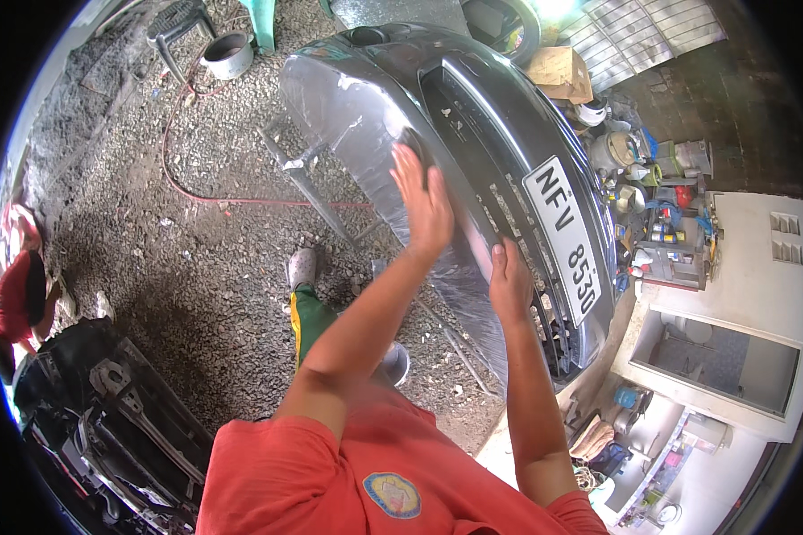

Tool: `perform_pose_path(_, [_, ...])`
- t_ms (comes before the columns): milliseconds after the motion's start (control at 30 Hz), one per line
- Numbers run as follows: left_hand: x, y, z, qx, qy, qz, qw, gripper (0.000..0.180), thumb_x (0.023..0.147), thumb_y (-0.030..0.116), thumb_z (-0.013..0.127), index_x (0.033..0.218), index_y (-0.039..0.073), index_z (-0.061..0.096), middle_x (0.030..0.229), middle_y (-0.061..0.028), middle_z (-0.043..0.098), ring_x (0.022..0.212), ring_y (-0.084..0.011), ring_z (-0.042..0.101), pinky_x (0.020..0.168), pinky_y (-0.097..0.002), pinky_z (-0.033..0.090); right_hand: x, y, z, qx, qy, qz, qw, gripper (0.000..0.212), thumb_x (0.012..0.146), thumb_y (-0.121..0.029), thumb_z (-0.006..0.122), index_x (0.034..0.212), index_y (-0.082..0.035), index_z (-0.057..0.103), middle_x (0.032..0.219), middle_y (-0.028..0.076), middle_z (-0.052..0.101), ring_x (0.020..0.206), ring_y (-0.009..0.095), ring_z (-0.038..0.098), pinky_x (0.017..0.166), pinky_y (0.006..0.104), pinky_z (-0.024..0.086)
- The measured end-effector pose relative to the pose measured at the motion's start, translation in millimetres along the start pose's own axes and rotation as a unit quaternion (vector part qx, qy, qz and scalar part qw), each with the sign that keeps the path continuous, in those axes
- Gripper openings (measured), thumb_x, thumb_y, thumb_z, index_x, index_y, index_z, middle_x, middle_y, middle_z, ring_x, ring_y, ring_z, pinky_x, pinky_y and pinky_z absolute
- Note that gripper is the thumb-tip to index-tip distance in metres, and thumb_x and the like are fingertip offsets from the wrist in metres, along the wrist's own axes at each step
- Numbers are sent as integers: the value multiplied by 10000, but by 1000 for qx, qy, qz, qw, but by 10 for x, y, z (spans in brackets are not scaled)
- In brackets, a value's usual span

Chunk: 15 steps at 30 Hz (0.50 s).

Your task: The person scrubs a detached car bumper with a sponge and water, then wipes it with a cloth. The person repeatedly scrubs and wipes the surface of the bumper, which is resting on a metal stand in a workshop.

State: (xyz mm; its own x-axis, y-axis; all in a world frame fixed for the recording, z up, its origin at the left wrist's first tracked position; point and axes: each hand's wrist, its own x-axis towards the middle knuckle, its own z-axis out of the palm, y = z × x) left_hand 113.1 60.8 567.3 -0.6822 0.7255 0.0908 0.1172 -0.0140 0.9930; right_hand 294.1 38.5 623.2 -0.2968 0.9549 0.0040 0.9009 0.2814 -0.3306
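Remotely, I view the bumper (pixel 366 102) in front of me, apparently propped on the metal stand (pixel 321 202) to stay off the gravel (pixel 241 160). My left hand (pixel 426 209) lies along its scuffed, curved grey shell, fingers together, thumb apart; my right hand (pixel 512 283) meets the slotted grille (pixel 507 203), perhaps for steadiness, its fingers' grip beyond my telling.

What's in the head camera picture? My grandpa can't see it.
A person's left hand is on a scuffed dark car bumper, the right hand by its grille. They wear a red shirt. The bumper has a white plate; a red hose lies on gravel.
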Motion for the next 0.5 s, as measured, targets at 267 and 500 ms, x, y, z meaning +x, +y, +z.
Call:
perform_pose_path(267, [-37, 79, 141, -15, 28, -16, 999, 711, 1089, 413, 254, 1568, -71, 49, 1643, -289, 26, 1542, -381, -41, 1240, -486, -56, -10, 0, -5, 6, 4, -4, 1000, 432, 1064, -378, 387, 1268, -49, 577, 1059, 227, 702, 968, 430, 664, 844, 506, 499])
perform_pose_path(500, [-259, -251, 23, 85, -37, 76, 993, 738, 1068, 429, 331, 1579, -45, 87, 1660, -245, 43, 1540, -412, -25, 1227, -530, -16, -1, -45, 22, 0, 16, -12, 1000, 408, 1062, -359, 402, 1254, -47, 581, 1049, 224, 701, 950, 429, 663, 827, 506, 499])
